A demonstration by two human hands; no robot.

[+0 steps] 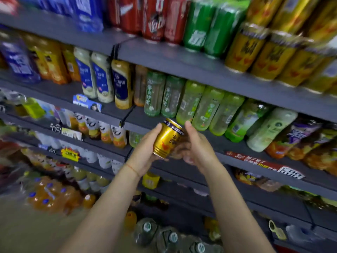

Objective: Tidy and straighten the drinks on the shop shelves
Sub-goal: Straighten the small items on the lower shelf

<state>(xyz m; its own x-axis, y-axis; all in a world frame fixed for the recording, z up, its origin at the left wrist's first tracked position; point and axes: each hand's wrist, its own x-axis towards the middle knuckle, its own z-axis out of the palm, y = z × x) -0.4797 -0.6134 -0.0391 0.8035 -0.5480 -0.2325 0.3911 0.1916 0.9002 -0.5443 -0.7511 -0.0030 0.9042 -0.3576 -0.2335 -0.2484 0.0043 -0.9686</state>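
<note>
A small gold can (167, 138) with a dark blue band near its top is held tilted in front of the grey shelves, between both hands. My left hand (145, 148) cups its left side and bottom. My right hand (195, 145) wraps the right side, with the thumb up beside the can's rim. Similar gold cans (259, 50) stand in rows on the top shelf at the upper right. Green tea bottles (200, 105) line the shelf just behind the held can.
Red cans (155, 17) and green cans (204, 24) fill the top shelf (164, 57). White and yellow bottles (102, 77) stand at mid left. Snack bags (310, 143) sit at right. Orange drink packs (51, 194) and large water bottles (164, 234) rest near the floor.
</note>
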